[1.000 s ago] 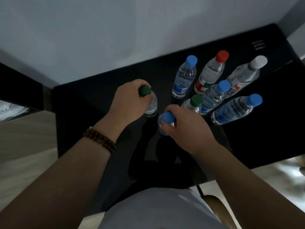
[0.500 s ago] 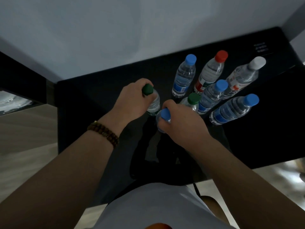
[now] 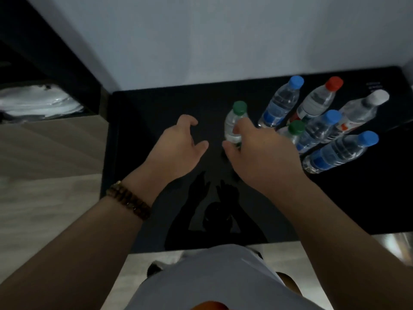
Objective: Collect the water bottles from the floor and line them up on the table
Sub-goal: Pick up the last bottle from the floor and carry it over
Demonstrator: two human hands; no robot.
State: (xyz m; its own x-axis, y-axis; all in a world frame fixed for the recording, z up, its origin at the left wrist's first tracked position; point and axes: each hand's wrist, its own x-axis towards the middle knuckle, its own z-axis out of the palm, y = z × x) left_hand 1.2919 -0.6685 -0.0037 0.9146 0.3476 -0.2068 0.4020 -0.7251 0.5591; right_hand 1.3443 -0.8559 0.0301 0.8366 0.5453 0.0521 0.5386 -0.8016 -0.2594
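Several clear water bottles stand on the black table [image 3: 145, 113]. A green-capped bottle [image 3: 235, 118] stands alone left of the group. To its right are a blue-capped bottle [image 3: 282, 101], a red-capped bottle [image 3: 318, 99], a white-capped bottle [image 3: 362, 110], a second green-capped bottle [image 3: 295, 128] and two more blue-capped bottles [image 3: 319, 128] [image 3: 339, 153]. My left hand [image 3: 178, 146] hovers open, left of the lone bottle and apart from it. My right hand [image 3: 259, 155] has its fingers spread, fingertips at that bottle's lower side. It hides whatever stands behind it.
A pale wall rises behind the table. Wooden floor [image 3: 44, 175] lies to the left, with a dark shelf holding white folded material [image 3: 38, 104] at the far left. The table's near edge is close to my body.
My left hand has let go of the green-capped bottle and drawn back left. My right hand has opened; the blue-capped bottle it held is out of sight. The view shifted left.
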